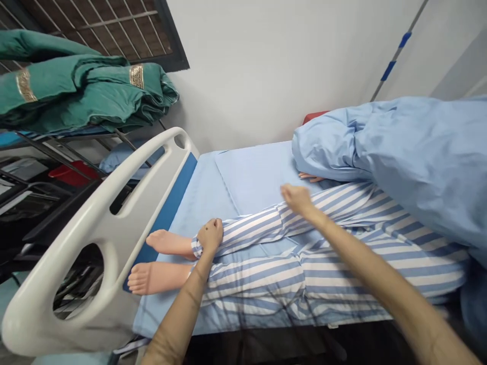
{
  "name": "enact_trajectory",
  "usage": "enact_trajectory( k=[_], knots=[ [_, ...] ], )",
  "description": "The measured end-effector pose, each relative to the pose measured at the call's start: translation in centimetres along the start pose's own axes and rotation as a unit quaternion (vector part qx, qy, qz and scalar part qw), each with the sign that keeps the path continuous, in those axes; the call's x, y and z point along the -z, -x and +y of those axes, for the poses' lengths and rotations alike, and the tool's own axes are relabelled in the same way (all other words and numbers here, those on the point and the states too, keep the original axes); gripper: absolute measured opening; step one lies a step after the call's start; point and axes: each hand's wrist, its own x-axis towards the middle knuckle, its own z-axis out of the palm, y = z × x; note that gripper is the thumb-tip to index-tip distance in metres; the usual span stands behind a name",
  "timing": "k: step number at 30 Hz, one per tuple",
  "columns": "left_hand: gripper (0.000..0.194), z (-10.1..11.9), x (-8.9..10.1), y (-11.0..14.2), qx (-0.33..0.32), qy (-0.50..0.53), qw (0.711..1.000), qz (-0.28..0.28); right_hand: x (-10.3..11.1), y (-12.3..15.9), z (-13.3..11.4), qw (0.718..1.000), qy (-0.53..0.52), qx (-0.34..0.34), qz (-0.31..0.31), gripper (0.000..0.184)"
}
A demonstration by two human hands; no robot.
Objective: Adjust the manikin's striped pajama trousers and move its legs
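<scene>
A figure that looks like a care manikin lies on the bed in blue-and-white striped pajama trousers [262,268]. Its two bare feet [163,278] point toward the footboard. My left hand [211,234] is closed on the trouser leg of the far leg, just above the ankle. Over the knee area of that same leg is my right hand [299,199], curled into a fist and slightly blurred; nothing shows in it. A light blue quilt [411,137] covers the upper body, and the manikin's fingers [311,177] stick out beneath its edge.
The white footboard [95,203] rises at the left end of the light blue bed sheet [205,177]. Behind it, folded green padded garments [102,91] lie on a metal rack. A pole with blue bands [388,71] leans against the wall at the back right.
</scene>
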Motion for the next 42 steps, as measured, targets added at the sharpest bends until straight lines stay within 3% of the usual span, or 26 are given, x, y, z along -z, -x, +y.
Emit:
enact_trajectory(
  k=[2, 4, 7, 12, 17, 22, 27, 32, 40, 42],
  knots=[
    [0.035, -0.1, -0.1, 0.0, -0.002, 0.001, 1.0, 0.003, -2.8, 1.3, -7.8, 0.989, -0.08, 0.086, -0.085, 0.032],
    [0.037, -0.3, -0.2, 0.1, -0.006, 0.001, 1.0, 0.0, -6.0, 2.7, -13.8, 0.977, -0.141, 0.096, -0.128, 0.036],
    [0.036, -0.7, -0.3, 0.2, -0.024, 0.011, 1.0, -0.013, -9.6, 4.3, -18.0, 0.97, -0.152, 0.036, -0.184, 0.041],
    [0.034, -0.1, 0.5, -0.7, -0.02, 0.131, 0.991, 0.006, -11.2, 4.7, -17.0, 0.964, -0.18, 0.04, -0.19, 0.044],
    [0.04, 1.9, -0.1, -1.3, -0.027, 0.337, 0.941, 0.022, -11.5, 4.3, -16.4, 0.962, -0.212, 0.037, -0.166, 0.045],
    [0.041, 2.6, -1.5, -0.2, -0.007, 0.286, 0.958, 0.008, -11.1, 4.7, -16.7, 0.97, -0.19, 0.032, -0.149, 0.044],
    [0.035, 2.5, -1.3, 0.0, -0.036, 0.245, 0.969, -0.008, -9.4, 4.7, -16.3, 0.979, -0.121, 0.111, -0.124, 0.035],
    [0.039, 2.6, -1.5, 0.0, -0.025, 0.277, 0.96, 0.02, -9.9, 4.2, -14.9, 0.981, -0.138, 0.001, -0.136, 0.039],
    [0.041, 4.7, -1.1, -0.8, -0.017, 0.409, 0.912, 0.031, -10.9, 3.6, -13.8, 0.954, -0.287, -0.021, -0.085, 0.046],
    [0.041, 5.5, -1.6, -0.7, -0.031, 0.404, 0.914, 0.016, -10.9, 3.5, -13.7, 0.951, -0.297, -0.028, -0.084, 0.045]
  ],
)
